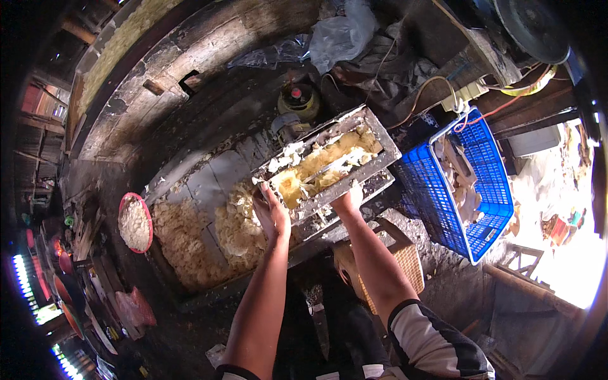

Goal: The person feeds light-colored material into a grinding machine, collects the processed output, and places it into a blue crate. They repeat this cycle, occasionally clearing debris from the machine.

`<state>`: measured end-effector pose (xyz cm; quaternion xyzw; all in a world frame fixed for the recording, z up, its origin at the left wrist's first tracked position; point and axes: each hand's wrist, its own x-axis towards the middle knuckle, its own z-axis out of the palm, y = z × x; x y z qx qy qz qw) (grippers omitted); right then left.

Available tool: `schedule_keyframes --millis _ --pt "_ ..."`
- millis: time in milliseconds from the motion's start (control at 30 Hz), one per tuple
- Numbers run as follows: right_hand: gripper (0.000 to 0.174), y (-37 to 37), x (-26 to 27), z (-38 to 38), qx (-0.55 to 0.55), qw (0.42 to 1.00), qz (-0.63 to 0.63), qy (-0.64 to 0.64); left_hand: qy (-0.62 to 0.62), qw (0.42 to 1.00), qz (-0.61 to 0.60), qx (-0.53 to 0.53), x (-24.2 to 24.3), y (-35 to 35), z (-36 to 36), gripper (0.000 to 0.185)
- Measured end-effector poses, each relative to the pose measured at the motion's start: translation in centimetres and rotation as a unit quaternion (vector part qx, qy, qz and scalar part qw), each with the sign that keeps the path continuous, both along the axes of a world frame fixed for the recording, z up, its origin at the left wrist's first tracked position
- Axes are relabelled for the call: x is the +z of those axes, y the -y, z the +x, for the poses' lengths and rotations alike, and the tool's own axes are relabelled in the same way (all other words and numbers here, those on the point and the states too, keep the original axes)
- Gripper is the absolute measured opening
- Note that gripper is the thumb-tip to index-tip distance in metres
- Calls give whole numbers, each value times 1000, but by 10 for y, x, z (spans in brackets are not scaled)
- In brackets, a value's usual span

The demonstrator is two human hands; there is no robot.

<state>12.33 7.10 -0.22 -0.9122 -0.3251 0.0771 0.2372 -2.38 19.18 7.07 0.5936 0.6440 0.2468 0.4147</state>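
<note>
A long rectangular frame (327, 197), crusted with pale residue, is tilted over the far right end of a low trough. Pale yellow shavings (327, 159) fill much of its opening. My left hand (273, 211) grips its left end, thumb up along the edge. On its near long side, my right hand (349, 197) is closed around the rim, the fingertips hidden beneath. Below the frame sits another residue-covered part, mostly covered. Left of my left hand, heaps of pale shredded material (185, 242) lie on the tiled trough floor (216, 173).
A blue plastic crate (491, 185) holding pale pieces stands at right. A pink-rimmed basket (151, 228) of pale flakes is at left. Near my right forearm is a box with a woven side (411, 266); a knife blade (321, 327) shows below. Plastic sheeting (342, 38) lies behind.
</note>
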Motion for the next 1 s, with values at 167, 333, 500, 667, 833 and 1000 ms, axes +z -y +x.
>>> schedule_keyframes --millis 167,333,500,667,833,1000 --pt "38 19 23 -11 -205 958 54 -195 123 982 -112 92 2 20 -10 84" --pt "35 46 41 -32 -265 858 298 -325 112 976 -165 85 -11 63 -49 80" --pt "29 62 48 -69 -257 784 377 -421 249 916 -266 167 -16 100 -74 68" --pt "32 69 68 -128 -270 759 417 -420 288 907 -266 154 -6 111 -124 64" --pt "34 55 87 -181 -243 756 416 -443 264 898 -291 196 -7 101 -180 60" --pt "33 5 58 -263 -230 794 318 -465 287 887 -292 214 -18 81 -222 64"
